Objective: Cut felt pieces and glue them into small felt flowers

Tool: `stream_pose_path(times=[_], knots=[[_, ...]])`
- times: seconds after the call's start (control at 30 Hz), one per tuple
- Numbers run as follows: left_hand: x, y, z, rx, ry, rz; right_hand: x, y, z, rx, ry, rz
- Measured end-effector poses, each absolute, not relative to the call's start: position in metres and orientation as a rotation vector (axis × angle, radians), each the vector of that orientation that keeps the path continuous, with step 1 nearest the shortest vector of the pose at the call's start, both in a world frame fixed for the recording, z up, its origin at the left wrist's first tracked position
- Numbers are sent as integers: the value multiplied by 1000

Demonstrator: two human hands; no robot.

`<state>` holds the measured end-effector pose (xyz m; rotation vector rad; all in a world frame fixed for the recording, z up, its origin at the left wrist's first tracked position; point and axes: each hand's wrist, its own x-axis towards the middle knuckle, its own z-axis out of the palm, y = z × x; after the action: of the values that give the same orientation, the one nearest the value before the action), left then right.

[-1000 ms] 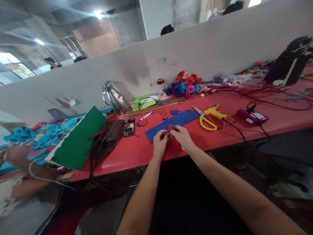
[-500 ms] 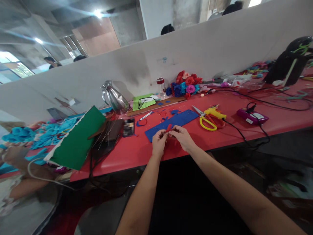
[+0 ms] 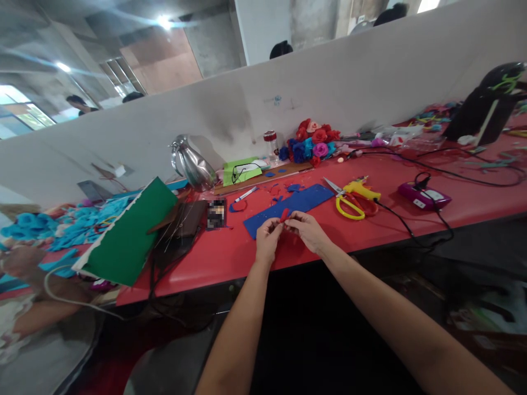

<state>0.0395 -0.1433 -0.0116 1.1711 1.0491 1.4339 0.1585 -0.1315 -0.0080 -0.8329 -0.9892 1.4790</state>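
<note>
- Head view: the left hand (image 3: 267, 241) and the right hand (image 3: 308, 230) meet just above the near edge of the red desk (image 3: 473, 206), fingertips of both pressed together in a pinch on one small red piece (image 3: 284, 215).
- The red piece sits between the two hands, over the near end of a blue foam strip (image 3: 288, 207) that lies flat across the middle of the desk; whether the piece touches the strip cannot be told.
- Small blue scraps (image 3: 280, 192) lie just behind the strip, toward the far edge.
- To the right of the strip, near but apart, lie yellow-handled scissors (image 3: 348, 204) and a yellow glue gun (image 3: 362, 189), neither in hand; its cord trails off the near edge.
- A heap of finished foam flowers (image 3: 313, 141), red, blue and pink, stands at the far edge against the partition.
- Toward the left end a green sheet (image 3: 132, 236) leans tilted, with turquoise pieces (image 3: 61, 225) beyond it.
- Judged from this, several flowers are done, and the red piece looks to be at an early shaping stage: small, not yet glued, with most of the strip uncut.
</note>
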Motion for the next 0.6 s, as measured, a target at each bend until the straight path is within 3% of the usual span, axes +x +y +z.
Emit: stream_pose_path(times=[0.33,0.6], knots=[[39,-142,-15,1256,1068,1426,161,-130,-8,-885,-1006,1425],[36,-137,-28,1179,1379,1865,159,-130,-3,-840,-786,1426]])
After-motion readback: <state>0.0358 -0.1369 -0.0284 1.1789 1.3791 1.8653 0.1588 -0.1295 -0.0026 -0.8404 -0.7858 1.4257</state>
